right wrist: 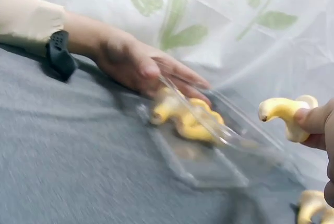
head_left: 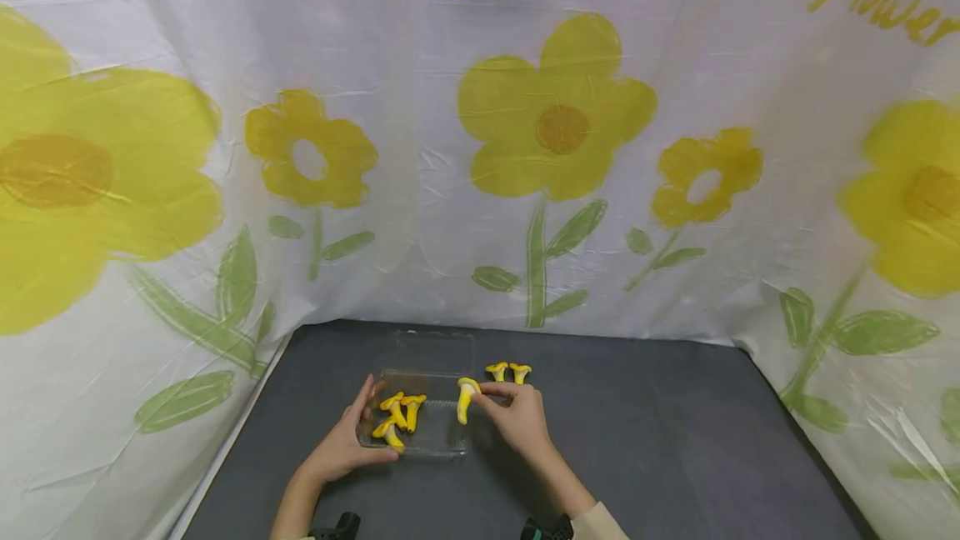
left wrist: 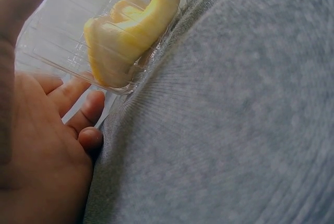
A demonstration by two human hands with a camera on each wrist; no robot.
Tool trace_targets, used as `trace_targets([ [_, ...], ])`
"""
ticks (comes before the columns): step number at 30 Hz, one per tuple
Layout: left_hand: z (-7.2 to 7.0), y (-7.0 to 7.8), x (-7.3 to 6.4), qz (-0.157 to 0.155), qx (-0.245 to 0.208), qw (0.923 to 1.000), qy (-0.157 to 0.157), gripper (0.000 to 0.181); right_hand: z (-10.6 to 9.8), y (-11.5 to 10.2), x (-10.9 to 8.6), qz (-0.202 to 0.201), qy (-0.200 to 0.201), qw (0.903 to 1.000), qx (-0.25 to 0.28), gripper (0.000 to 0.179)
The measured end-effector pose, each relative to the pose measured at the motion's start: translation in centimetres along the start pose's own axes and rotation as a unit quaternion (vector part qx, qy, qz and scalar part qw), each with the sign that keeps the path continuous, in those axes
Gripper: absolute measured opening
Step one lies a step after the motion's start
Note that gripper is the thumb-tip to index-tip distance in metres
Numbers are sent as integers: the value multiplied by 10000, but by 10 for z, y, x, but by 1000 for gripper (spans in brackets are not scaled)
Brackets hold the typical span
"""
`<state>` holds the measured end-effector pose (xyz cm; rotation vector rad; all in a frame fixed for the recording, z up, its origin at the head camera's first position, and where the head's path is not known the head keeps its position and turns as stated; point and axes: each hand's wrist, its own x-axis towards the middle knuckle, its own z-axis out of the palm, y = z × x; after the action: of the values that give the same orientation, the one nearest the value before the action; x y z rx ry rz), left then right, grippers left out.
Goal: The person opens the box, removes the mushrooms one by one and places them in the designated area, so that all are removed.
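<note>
My right hand (head_left: 521, 421) pinches a yellow chanterelle mushroom (head_left: 466, 401) between thumb and fingertips, above the right end of a clear plastic box (head_left: 441, 442). The held mushroom (right wrist: 282, 110) hangs in the air in the right wrist view, apart from the box. Around the left end of the box, my left hand (head_left: 341, 446) holds it with the thumb at the near edge and the fingers at the far side. Several chanterelles (head_left: 412, 412) lie inside at the left. Through the clear wall, one mushroom (left wrist: 133, 38) shows close up in the left wrist view.
Two more chanterelles (head_left: 519, 372) lie on the dark grey tabletop (head_left: 675, 440) behind my right hand. The box's clear lid (head_left: 435, 338) stands open at its far side. A white sheet (head_left: 420, 273) with painted flowers hangs around the table.
</note>
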<state>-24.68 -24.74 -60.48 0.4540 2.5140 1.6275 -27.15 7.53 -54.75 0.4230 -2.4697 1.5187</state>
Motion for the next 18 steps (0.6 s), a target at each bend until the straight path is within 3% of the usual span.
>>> trace_targets([
  [4, 1, 0, -1, 37, -21, 10000, -28, 132, -14, 10, 1, 224, 196, 9995, -142, 19],
  [18, -9, 1, -3, 138, 90, 9998, 87, 133, -56, 35, 17, 462, 572, 9969, -267, 21],
])
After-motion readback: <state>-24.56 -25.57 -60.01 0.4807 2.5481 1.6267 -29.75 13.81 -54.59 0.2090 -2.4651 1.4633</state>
